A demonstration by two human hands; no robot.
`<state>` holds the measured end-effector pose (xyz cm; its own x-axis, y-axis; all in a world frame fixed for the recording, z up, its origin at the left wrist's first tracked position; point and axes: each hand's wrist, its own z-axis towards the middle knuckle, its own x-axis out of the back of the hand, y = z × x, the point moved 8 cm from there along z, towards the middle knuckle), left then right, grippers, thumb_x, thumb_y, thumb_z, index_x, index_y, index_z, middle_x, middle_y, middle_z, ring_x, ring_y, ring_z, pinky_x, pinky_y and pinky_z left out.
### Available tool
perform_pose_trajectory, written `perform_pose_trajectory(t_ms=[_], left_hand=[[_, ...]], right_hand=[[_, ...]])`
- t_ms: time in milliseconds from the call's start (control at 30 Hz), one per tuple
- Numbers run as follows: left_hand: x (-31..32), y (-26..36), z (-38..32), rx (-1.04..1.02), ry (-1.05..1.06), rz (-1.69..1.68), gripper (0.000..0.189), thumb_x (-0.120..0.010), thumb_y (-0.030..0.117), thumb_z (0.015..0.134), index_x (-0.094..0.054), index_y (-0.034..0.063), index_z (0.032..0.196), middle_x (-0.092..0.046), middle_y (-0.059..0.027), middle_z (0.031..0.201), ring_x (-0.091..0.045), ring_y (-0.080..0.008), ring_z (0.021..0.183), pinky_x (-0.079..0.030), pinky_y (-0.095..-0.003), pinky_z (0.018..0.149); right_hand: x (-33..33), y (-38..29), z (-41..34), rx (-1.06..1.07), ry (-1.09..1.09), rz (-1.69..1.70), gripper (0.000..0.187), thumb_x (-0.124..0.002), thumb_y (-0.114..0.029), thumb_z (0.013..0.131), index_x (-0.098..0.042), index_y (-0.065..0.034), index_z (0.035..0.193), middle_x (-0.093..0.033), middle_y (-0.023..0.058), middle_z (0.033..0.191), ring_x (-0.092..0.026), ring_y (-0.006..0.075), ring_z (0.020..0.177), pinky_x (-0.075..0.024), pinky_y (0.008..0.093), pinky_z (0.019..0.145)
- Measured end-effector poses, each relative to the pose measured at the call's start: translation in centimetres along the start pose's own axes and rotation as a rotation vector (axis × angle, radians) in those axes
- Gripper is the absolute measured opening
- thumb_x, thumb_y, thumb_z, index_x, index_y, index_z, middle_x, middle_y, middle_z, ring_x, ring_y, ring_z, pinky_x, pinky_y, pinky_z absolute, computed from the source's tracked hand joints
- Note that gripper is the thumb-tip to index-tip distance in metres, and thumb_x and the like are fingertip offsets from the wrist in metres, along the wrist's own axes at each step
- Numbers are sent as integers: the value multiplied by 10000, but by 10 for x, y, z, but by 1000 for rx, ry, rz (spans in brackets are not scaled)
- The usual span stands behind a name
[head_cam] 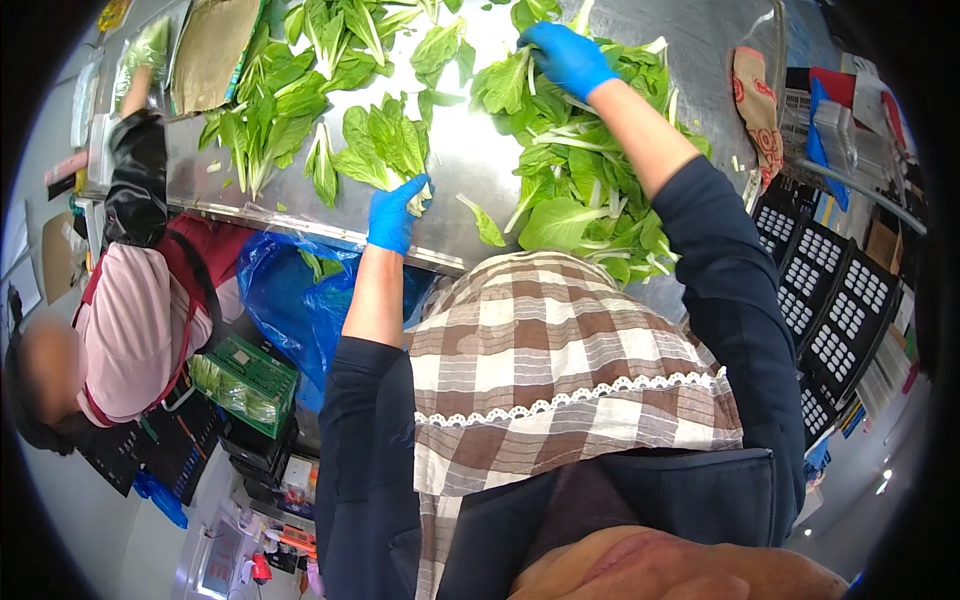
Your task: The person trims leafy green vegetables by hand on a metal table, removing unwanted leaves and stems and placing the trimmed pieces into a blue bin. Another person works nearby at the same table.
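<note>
In the head view, my left hand (393,215), in a blue glove, grips the pale root end of a bunch of leafy greens (384,141) near the front edge of a metal table (457,225). Its leaves point away from me. Farther off and to the right, my right hand (568,61), gloved in blue too, has its fingers closed around a green leaf (504,84) at the far part of a big heap of loose greens (577,169). A single leaf (484,220) lies between the bunch and the heap.
More bunches of greens (266,120) cover the table's left side. Below its edge hangs a blue plastic bag (281,281). A co-worker (142,322) stands at left, one hand on bagged greens (142,56). A green crate (244,382) sits below; black crates (840,307) stand at right.
</note>
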<state>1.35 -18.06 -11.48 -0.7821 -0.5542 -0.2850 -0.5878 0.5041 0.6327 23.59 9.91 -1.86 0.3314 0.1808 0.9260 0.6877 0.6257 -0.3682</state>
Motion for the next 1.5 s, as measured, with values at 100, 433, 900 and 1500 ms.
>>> perform_pose_trajectory(t_ms=[100,433,900,1500], left_hand=[[-12,3,-1,-11,-3,-65,178,-714,47,829,-647,12,990,-664,-71,855,-652,-179,734,-516,-291,654],[-16,7,-15,-151,-29,-205,218,-692,50,861,-623,-1,1061,-657,-82,912,-650,-192,805,-520,-317,727],[-88,15,-19,-122,-227,-381,273,-644,132,921,-563,17,1154,-644,-132,1078,-639,-241,982,-517,-395,864],[-123,9,-30,-26,-288,-509,277,-595,55,933,-544,6,1201,-626,-135,1122,-615,-247,1036,-502,-383,903]], right_hand=[[-35,5,16,-103,-190,-167,284,-560,-92,861,-661,-190,1107,-662,138,1111,-647,336,1024,-527,434,869],[25,20,-44,-256,-115,237,269,-679,-197,858,-674,-115,1114,-673,109,1042,-666,267,921,-543,369,786],[-18,-65,-122,-619,-158,1746,263,-606,-88,938,-577,1,1184,-674,91,1010,-676,159,853,-565,263,739],[-6,-129,-116,-323,-63,717,228,-735,-233,799,-636,-146,985,-653,101,875,-656,300,789,-532,373,698]])
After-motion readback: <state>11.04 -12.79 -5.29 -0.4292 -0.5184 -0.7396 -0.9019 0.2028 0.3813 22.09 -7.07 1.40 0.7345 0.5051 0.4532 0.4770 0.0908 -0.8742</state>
